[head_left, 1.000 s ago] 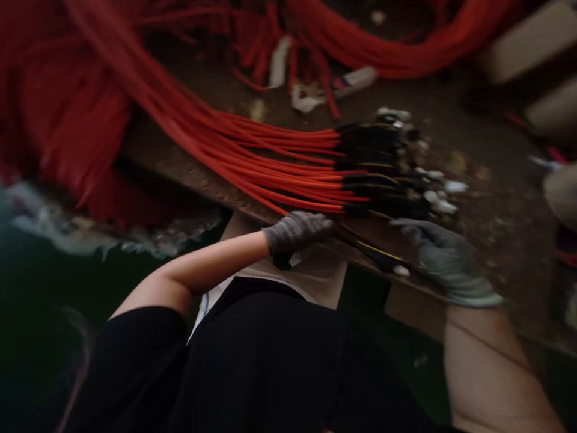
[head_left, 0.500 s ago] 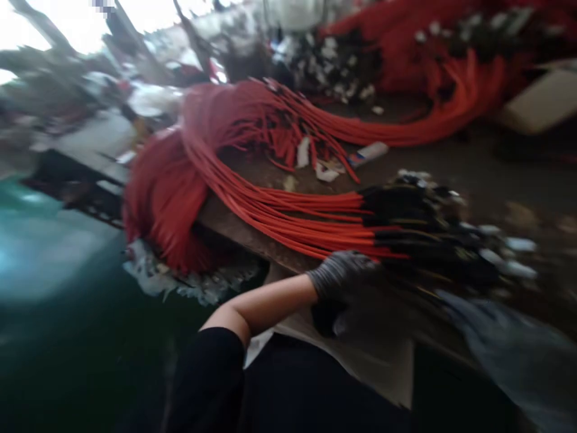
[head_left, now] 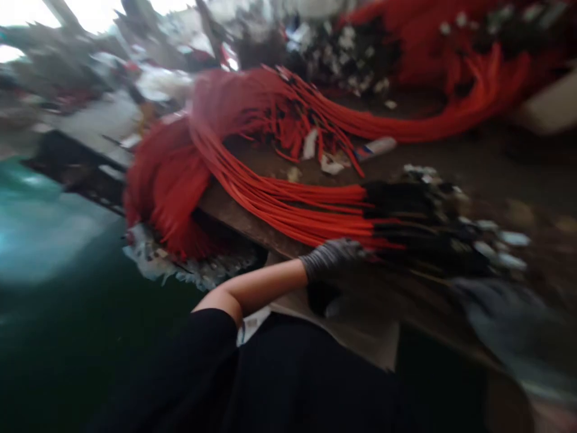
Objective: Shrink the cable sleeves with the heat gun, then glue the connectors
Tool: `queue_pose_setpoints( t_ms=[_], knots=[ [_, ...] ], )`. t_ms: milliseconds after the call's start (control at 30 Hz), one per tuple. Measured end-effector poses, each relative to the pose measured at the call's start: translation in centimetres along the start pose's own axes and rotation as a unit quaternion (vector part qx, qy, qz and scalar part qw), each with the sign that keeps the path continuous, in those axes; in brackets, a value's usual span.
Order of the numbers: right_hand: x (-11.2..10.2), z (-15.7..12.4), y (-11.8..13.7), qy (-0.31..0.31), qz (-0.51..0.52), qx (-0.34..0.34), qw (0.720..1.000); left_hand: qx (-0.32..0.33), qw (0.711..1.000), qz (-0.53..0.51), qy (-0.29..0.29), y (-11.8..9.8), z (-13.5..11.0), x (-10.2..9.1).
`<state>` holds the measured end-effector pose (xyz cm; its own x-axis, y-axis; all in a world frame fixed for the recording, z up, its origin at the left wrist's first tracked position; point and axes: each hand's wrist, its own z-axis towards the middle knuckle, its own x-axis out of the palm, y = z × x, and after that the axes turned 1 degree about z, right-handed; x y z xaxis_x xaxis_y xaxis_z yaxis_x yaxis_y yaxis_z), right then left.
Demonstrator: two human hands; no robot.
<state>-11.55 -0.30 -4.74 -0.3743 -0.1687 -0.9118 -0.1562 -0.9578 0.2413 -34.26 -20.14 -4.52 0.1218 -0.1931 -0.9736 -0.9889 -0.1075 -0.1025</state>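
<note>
My left hand (head_left: 336,257), in a grey knitted glove, rests at the near edge of a bundle of red sleeved cables (head_left: 288,204). Its fingers point right and touch or nearly touch the lowest cables; they are blurred and dark, so their grip cannot be made out. To the right, the cables end in black-wrapped sections (head_left: 406,210) with white connectors (head_left: 511,249) at their tips. The bundle curves left into a large red heap (head_left: 166,180) that hangs over the table edge. My right hand is not visible.
More red cables (head_left: 406,129) with white ends lie across the back of the brown table (head_left: 252,219). A white tube (head_left: 381,146) and paper scraps (head_left: 331,165) sit amid them. Translucent plastic (head_left: 505,319) lies at the right. A shiny green floor (head_left: 67,288) stretches at left.
The view has shifted slightly, so the table and cables sit a little higher in the picture. My left hand stays at the same edge of the cable bundle.
</note>
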Motion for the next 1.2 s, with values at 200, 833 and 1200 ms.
queue_pose_setpoints(
  t_ms=[200, 833, 1200],
  knots=[
    [-0.2, -0.8, 1.0, 0.121, -0.110, 0.108, 0.981, 0.018, 0.999, -0.028, -0.026, 1.0, -0.5, 2.7],
    [4.3, 3.1, 10.0, 0.217, -0.081, 0.156, 0.960, 0.010, 0.992, -0.111, -0.060, 0.4, -0.6, 3.6],
    [3.8, 4.0, 10.4, 0.236, -0.040, 0.169, 0.956, 0.043, 0.968, -0.230, -0.092, 1.2, -0.4, 3.8]
  ],
)
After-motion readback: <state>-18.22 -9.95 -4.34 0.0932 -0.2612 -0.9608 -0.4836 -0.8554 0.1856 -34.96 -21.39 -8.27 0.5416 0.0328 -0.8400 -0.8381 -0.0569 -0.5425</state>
